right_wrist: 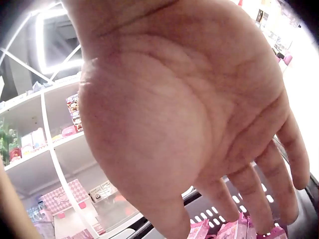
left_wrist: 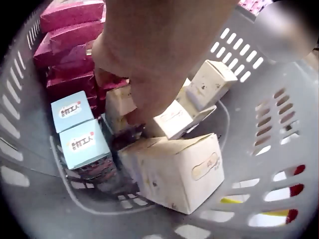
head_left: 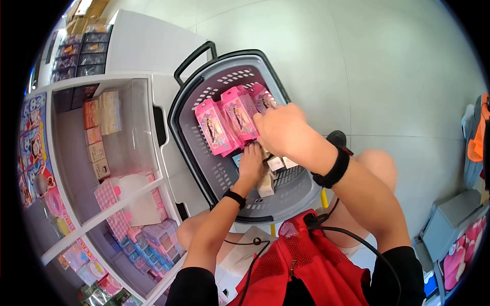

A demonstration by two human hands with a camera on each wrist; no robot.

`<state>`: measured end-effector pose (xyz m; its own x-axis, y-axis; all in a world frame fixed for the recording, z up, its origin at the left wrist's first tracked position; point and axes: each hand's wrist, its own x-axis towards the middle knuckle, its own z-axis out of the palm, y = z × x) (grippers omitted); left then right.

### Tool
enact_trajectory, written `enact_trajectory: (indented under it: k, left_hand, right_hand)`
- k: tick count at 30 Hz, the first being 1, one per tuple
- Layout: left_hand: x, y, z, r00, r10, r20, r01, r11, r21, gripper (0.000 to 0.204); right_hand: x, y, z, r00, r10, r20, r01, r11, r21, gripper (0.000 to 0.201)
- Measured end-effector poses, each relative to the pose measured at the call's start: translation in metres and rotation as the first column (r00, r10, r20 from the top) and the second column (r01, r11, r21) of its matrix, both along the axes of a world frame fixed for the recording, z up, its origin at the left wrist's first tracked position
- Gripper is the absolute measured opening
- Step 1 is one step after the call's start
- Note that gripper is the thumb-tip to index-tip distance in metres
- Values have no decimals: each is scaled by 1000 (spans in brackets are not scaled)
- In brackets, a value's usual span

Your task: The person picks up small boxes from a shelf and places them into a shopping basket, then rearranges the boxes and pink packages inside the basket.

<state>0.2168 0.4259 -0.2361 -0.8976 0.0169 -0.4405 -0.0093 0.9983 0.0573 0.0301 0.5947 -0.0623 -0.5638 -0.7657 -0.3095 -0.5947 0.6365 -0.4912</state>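
A grey basket (head_left: 204,176) holds upright pink boxes (head_left: 214,127), cream boxes (head_left: 266,184) and, in the left wrist view, two light blue-topped boxes (left_wrist: 84,143). Down among them, the left hand (head_left: 250,166) has its fingers at the lower ends of the pink boxes; beside it in the left wrist view are cream boxes (left_wrist: 182,172) and a dark item. Its fingertips are partly hidden, and a grip cannot be made out. Over the basket's right part, the right hand (head_left: 285,131) hangs by the pink boxes, its spread fingers loosely extended in the right wrist view, nothing in its palm (right_wrist: 184,109).
White shelving (head_left: 99,76) with small boxes and a clear panel stands left of the basket. The basket's black handle (head_left: 196,58) rises at its far-left end. The person's knees flank its near end. Pale tiled floor (head_left: 388,76) lies right; a grey bin (head_left: 449,219) stands far right.
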Motion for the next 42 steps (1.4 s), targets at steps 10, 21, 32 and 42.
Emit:
enact_trajectory:
  k: [10, 21, 32, 42]
  left_hand:
    - [-3, -25, 19, 992, 124, 28, -127, 980, 153, 54]
    - [-39, -150, 347, 725, 635, 266, -629, 455, 630, 44]
    - [-50, -345, 400, 522, 624, -581, -758, 652, 20, 59]
    - [-38, -478, 311, 361, 690, -627, -914, 395, -92, 53]
  right_hand:
    - [0, 4, 11, 999, 51, -11, -51, 998, 32, 33]
    - [8, -4, 12, 999, 32, -30, -33, 999, -43, 35]
    - [17, -12, 18, 988, 153, -36, -151, 987, 53, 41]
    - [5, -9, 5, 993, 99, -61, -88, 983, 158, 39]
